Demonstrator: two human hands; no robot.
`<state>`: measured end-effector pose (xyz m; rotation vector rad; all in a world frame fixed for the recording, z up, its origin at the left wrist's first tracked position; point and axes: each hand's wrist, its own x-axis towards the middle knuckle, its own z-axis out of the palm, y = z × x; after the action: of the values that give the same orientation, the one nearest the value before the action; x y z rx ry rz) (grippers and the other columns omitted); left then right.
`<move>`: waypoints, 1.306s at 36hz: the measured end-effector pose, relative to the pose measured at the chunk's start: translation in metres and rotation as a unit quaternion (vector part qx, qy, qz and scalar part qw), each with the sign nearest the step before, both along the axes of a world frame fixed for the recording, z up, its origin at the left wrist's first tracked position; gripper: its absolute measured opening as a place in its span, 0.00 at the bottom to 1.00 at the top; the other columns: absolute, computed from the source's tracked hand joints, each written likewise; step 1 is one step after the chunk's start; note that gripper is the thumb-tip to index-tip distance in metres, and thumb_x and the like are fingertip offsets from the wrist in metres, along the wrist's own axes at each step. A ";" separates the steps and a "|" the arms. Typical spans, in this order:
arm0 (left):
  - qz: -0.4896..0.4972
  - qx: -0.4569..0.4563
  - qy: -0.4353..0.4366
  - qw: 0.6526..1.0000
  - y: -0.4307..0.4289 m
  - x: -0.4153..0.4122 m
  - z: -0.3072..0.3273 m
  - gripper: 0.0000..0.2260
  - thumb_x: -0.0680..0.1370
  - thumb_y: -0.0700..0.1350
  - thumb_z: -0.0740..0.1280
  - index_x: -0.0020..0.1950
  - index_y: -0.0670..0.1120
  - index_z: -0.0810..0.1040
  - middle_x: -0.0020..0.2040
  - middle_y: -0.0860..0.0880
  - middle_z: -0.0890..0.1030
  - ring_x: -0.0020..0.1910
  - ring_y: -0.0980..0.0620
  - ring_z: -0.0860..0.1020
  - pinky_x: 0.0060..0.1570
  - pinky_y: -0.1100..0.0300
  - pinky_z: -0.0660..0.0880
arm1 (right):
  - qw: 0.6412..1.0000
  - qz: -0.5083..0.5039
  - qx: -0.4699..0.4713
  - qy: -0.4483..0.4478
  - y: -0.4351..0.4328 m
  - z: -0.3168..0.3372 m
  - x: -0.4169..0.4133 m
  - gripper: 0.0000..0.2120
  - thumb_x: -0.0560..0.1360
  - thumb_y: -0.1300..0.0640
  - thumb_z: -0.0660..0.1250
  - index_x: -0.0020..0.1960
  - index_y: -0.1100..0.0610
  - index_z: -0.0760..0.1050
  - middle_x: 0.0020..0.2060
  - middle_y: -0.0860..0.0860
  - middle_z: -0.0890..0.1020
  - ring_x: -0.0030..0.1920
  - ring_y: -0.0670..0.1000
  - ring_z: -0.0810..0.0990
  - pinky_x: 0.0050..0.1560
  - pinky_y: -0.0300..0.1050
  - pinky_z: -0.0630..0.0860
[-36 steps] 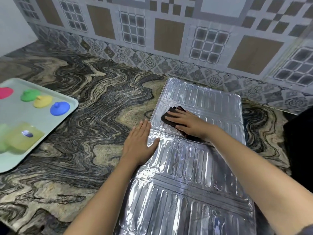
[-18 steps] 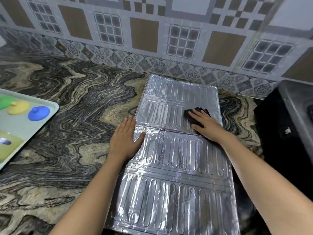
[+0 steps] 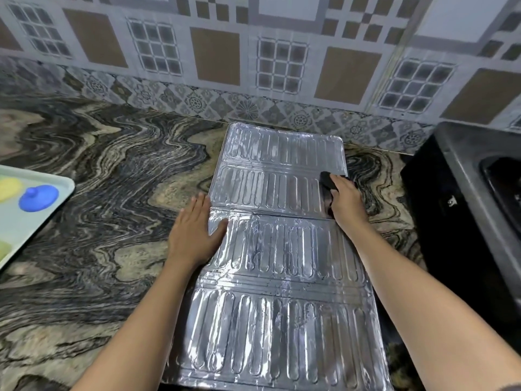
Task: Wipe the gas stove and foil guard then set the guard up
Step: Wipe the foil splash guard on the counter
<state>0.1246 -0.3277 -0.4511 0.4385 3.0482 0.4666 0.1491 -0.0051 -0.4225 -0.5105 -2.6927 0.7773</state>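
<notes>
The silver foil guard (image 3: 279, 258) lies flat and unfolded on the marbled counter, its ribbed panels running away from me toward the tiled wall. My left hand (image 3: 194, 232) rests flat with fingers spread on the guard's left edge, holding nothing. My right hand (image 3: 348, 203) presses a dark cloth (image 3: 327, 179) onto the right edge of the second panel from the wall; only the cloth's far end shows past the fingers. The black gas stove (image 3: 462, 193) stands at the right edge of the view.
A pale tray (image 3: 42, 218) at the left carries a blue lid (image 3: 38, 197) and a yellow one (image 3: 10, 189). The patterned tile wall (image 3: 253, 66) rises directly behind the guard. Bare marbled counter (image 3: 112, 193) lies between the tray and the guard.
My right hand has slid the cloth rightward across the panel to the guard's right edge. The view has shifted right, showing more of the stove. My left hand stays on the left edge.
</notes>
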 end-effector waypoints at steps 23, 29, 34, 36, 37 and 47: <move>-0.004 -0.012 -0.011 1.000 0.000 0.001 0.003 0.37 0.74 0.67 0.42 0.78 0.46 0.47 0.79 0.50 0.47 0.77 0.52 0.46 0.76 0.53 0.47 | 0.998 -0.005 0.033 0.052 -0.053 0.053 0.050 0.22 0.78 0.68 0.52 0.71 0.59 0.65 0.69 0.53 0.70 0.66 0.56 0.68 0.68 0.55 0.65; -0.013 0.003 -0.014 1.000 -0.002 0.000 0.004 0.34 0.78 0.65 0.47 0.78 0.47 0.47 0.79 0.50 0.47 0.77 0.53 0.45 0.76 0.53 0.46 | 0.991 0.009 0.082 -0.109 -0.057 0.002 0.074 0.22 0.80 0.61 0.53 0.74 0.55 0.59 0.74 0.52 0.61 0.74 0.55 0.58 0.71 0.51 0.58; -0.022 0.084 -0.026 0.996 -0.006 0.000 0.013 0.31 0.78 0.58 0.60 0.77 0.46 0.55 0.78 0.48 0.55 0.77 0.50 0.52 0.75 0.50 0.51 | 0.993 -0.003 0.058 -0.106 -0.055 -0.001 0.076 0.22 0.81 0.54 0.51 0.75 0.50 0.56 0.76 0.47 0.57 0.76 0.52 0.52 0.73 0.51 0.54; -0.022 0.136 -0.045 0.989 -0.009 -0.001 0.017 0.31 0.76 0.54 0.65 0.76 0.46 0.58 0.77 0.47 0.58 0.77 0.49 0.54 0.75 0.48 0.54 | 0.992 -0.011 0.062 -0.108 -0.057 -0.002 0.076 0.22 0.81 0.53 0.51 0.75 0.50 0.55 0.76 0.47 0.56 0.76 0.52 0.51 0.73 0.50 0.53; -0.022 0.157 -0.052 0.986 -0.012 -0.001 0.019 0.32 0.76 0.53 0.66 0.75 0.46 0.59 0.77 0.47 0.59 0.76 0.48 0.55 0.74 0.48 0.55 | 0.992 -0.015 0.064 -0.109 -0.058 -0.002 0.076 0.22 0.81 0.53 0.51 0.75 0.49 0.55 0.76 0.46 0.56 0.76 0.52 0.51 0.73 0.50 0.52; -0.001 0.073 -0.050 0.996 -0.037 0.076 0.026 0.28 0.79 0.57 0.56 0.77 0.52 0.51 0.77 0.53 0.48 0.77 0.52 0.47 0.75 0.48 0.46 | 0.992 -0.042 0.051 -0.108 -0.064 -0.002 0.077 0.23 0.81 0.52 0.49 0.75 0.51 0.54 0.76 0.50 0.55 0.76 0.55 0.50 0.75 0.50 0.47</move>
<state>0.2003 -0.3650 -0.4247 0.4104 2.9278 0.6919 0.2258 -0.0694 -0.4246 -0.7161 -2.8675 0.5887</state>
